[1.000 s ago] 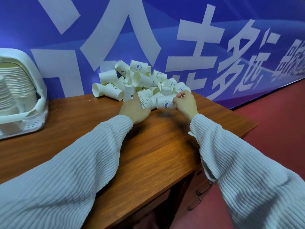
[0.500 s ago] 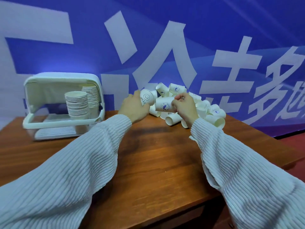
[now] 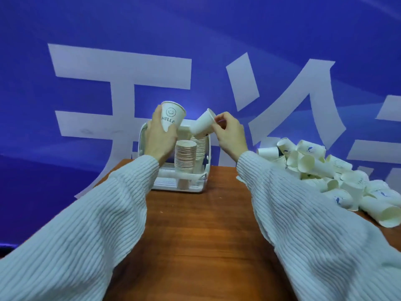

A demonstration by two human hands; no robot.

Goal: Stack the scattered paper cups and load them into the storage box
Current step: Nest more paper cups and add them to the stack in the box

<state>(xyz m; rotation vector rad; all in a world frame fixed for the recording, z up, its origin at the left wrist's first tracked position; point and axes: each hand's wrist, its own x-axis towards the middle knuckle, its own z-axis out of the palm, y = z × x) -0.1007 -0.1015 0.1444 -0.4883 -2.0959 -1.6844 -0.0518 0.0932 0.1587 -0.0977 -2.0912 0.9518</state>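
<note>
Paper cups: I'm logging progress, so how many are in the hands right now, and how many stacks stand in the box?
White paper cups in hand: 2, the HELLO cup in the left hand, a plain cup in the right hand
Cup stacks in the white plastic storage box: 2
Total: 4

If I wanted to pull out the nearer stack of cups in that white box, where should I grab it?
Grip the nearer stack around its ridged sides, below the top rim, coming from the box's open front. It stands upright and the second stack sits close behind, so the front looks the freest way in.
</note>
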